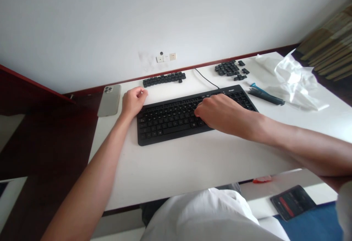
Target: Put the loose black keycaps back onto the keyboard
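A black keyboard (170, 120) lies slightly slanted on the white table. My right hand (220, 112) is over its right half, knuckles up and fingers curled down to the keys; the fingertips are hidden, so what they pinch, if anything, does not show. Beside the keyboard's upper left corner, my left hand (134, 101) is closed, thumb against the bent fingers, and whatever may be inside is hidden. Loose black keycaps (163, 79) stand in rows behind the keyboard. Another group of keycaps (227, 68) lies at the back right, with several strays beside it.
A phone (109, 101) lies at the table's left edge. Right of the keyboard are a black and blue tool (265, 96) and a crumpled white plastic bag (297, 79). A cable (206, 78) runs back to the wall. Below the table edge lies a dark device (293, 202) with a lit screen.
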`<state>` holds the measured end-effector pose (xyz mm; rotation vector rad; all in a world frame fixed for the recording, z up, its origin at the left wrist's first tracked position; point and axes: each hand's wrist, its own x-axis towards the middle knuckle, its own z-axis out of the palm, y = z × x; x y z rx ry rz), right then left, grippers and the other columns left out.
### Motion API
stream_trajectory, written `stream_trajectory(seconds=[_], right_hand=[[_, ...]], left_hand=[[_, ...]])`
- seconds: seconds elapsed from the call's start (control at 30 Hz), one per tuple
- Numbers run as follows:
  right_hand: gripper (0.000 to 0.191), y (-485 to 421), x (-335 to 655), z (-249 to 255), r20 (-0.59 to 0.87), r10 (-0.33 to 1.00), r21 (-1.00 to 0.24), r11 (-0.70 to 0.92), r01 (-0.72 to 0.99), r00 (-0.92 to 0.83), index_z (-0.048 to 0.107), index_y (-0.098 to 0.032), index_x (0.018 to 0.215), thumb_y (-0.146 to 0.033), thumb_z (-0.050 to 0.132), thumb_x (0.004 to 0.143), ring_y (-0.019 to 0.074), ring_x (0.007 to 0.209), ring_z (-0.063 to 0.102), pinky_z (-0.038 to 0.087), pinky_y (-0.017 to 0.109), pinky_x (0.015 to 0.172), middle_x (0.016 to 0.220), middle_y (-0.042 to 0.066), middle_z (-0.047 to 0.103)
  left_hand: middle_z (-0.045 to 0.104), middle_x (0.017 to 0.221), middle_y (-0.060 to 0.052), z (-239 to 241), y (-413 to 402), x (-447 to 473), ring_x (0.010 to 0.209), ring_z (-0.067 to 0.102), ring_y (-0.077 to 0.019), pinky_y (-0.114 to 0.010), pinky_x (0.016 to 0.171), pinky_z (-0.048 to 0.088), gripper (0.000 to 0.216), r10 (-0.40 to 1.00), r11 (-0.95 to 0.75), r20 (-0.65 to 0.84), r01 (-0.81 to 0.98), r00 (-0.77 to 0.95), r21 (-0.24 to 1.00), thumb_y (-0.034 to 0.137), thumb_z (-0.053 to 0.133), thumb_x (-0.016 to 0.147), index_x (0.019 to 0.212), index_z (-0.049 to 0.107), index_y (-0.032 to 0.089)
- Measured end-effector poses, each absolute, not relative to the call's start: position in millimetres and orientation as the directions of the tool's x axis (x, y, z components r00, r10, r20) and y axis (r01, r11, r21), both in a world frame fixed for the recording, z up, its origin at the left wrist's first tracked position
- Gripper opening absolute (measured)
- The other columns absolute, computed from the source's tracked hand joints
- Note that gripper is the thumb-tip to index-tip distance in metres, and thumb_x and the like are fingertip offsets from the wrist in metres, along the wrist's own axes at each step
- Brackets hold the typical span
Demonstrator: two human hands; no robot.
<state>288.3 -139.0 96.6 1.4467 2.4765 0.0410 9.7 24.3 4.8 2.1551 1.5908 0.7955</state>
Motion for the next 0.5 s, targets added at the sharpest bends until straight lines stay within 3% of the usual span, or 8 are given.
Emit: stream_trajectory(seconds=[0.13,0.3,0.37,0.5], right_hand=[[0.027,-147.2,288.9,88.5,-0.210,0.843,0.192,0.533,0.824,-0.496,0.073,-0.017,0.077,0.004,0.057,0.083,0.0225,0.057,0.064,0.026,0.031,0.054,0.063,0.008,0.070],[0.030,-135.7,290.8,95.3,-0.277,0.840,0.130,0.515,0.848,-0.467,0.073,-0.017,0.070,0.001,0.055,0.085,0.0219,0.055,0.065,0.027,0.032,0.051,0.062,0.009,0.071],[0.028,-124.8,299.4,99.6,-0.278,0.836,0.040,0.501,0.864,-0.472,0.078,-0.018,0.078,-0.008,0.056,0.090,0.0226,0.061,0.069,0.034,0.032,0.053,0.071,0.009,0.075],[0.029,-99.2,327.2,105.8,-0.257,0.832,-0.242,0.438,0.866,-0.492,0.082,-0.027,0.113,-0.026,0.059,0.097,0.0241,0.084,0.076,0.050,0.032,0.070,0.102,0.004,0.083]], left_hand=[[0.059,0.064,0.001,5.6,23.7,9.6,0.063,0.050,-0.0143,-0.027,0.064,0.033,0.031,0.952,-0.303,0.216,0.753,0.216,0.584,0.043,0.056,0.090,0.083,0.072,0.019],[0.058,0.063,0.001,5.7,23.9,8.7,0.063,0.049,-0.0143,-0.027,0.064,0.033,0.031,0.955,-0.297,0.202,0.760,0.219,0.578,0.044,0.055,0.091,0.082,0.071,0.019],[0.057,0.063,0.002,5.7,23.9,8.6,0.062,0.049,-0.0142,-0.027,0.064,0.033,0.031,0.957,-0.291,0.195,0.763,0.217,0.578,0.044,0.055,0.091,0.081,0.070,0.019],[0.056,0.061,0.003,7.1,22.4,9.6,0.061,0.048,-0.0135,-0.027,0.064,0.033,0.030,0.953,-0.301,0.209,0.761,0.218,0.575,0.043,0.055,0.092,0.079,0.068,0.019]])
